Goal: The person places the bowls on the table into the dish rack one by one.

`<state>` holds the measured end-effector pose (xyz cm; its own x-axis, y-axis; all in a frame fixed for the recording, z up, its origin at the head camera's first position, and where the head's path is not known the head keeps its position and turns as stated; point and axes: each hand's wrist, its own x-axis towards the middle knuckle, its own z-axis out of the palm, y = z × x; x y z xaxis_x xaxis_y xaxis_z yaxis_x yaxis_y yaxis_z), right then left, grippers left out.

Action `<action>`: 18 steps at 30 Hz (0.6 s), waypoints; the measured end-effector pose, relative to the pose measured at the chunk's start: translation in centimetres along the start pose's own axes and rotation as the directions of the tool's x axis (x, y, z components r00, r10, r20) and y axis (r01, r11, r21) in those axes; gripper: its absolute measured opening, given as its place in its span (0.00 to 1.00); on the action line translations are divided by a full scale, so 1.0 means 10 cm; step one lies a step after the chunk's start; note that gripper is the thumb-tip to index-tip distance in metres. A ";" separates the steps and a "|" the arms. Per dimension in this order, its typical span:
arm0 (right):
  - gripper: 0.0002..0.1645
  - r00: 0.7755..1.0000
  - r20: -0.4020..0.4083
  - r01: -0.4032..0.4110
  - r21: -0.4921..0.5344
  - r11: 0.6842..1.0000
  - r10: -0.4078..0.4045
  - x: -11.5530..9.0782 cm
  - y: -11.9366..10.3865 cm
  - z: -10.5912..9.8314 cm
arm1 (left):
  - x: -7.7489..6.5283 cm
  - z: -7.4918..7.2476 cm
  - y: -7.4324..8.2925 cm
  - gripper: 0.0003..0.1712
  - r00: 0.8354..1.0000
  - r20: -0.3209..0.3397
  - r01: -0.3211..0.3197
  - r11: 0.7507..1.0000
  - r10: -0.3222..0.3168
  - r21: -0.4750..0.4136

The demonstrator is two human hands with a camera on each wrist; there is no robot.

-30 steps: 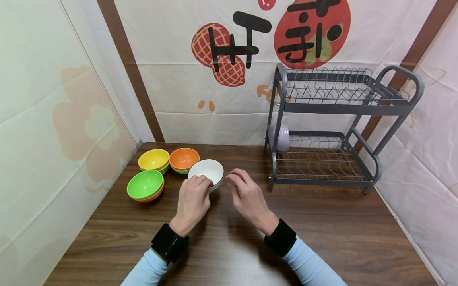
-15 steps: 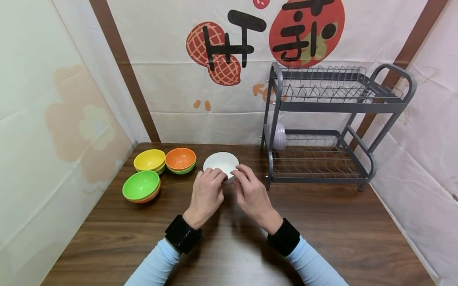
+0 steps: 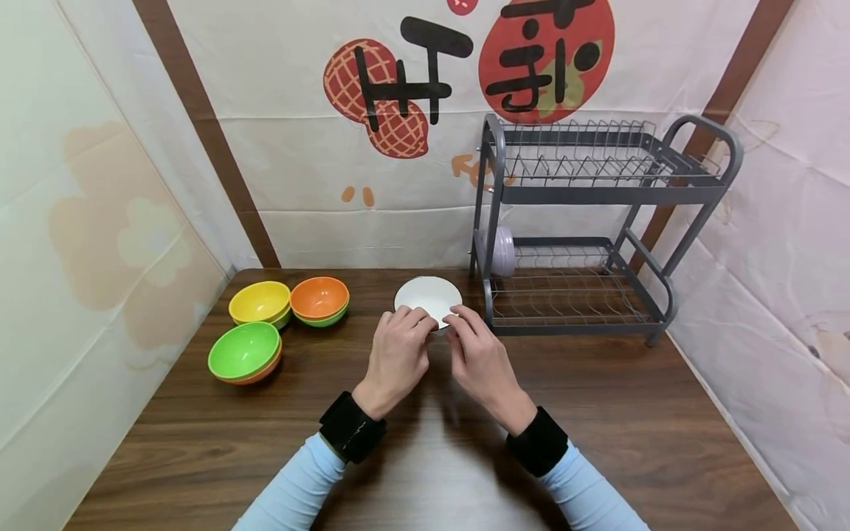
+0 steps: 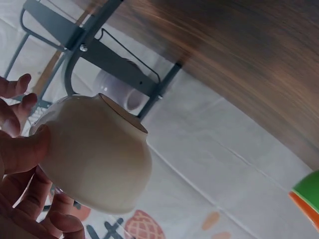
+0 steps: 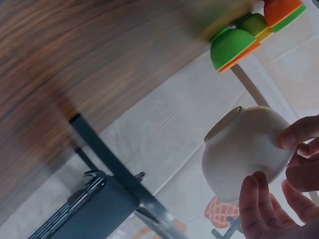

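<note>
- Hanging above my wood-grained bench [image 3: 226, 442], ahead toward twelve o'clock: a smooth, rounded white bowl [image 3: 428, 293].
- At its seven o'clock, my left hand [image 3: 397, 355] pinches the rim.
- At five, my right hand [image 3: 483, 361] curves inward; gripping, I can't tell.

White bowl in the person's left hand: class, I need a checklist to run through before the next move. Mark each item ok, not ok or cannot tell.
1. White bowl gripped by the left hand: ok, at its near side.
2. Right hand also gripping it: cannot tell; it is by the near rim, contact unclear.
3. Bowl off the table: ok, the left wrist view shows the underside of its foot.
4. Bowl clear of the dish rack: ok, a gap shows in the head view.
5. Whole inside visible: not ok, the near rim is partly hidden.
6. Green bowl apart from both hands: ok, it stands to their left.
</note>
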<state>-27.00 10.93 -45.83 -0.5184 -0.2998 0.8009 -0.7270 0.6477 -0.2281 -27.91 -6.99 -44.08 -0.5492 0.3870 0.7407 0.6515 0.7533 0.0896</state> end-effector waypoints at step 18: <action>0.11 0.998 0.028 -0.053 -0.055 0.997 0.055 -0.16 0.22 -0.18 | 0.22 0.21 0.23 0.09 0.994 -0.022 -0.106 0.994 0.105 -0.023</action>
<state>-26.98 14.09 -46.58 -0.5696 -0.2832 0.7716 -0.6728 0.7000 -0.2397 -28.67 -3.32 -43.65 -0.4663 0.4525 0.7601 0.7179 0.6957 0.0262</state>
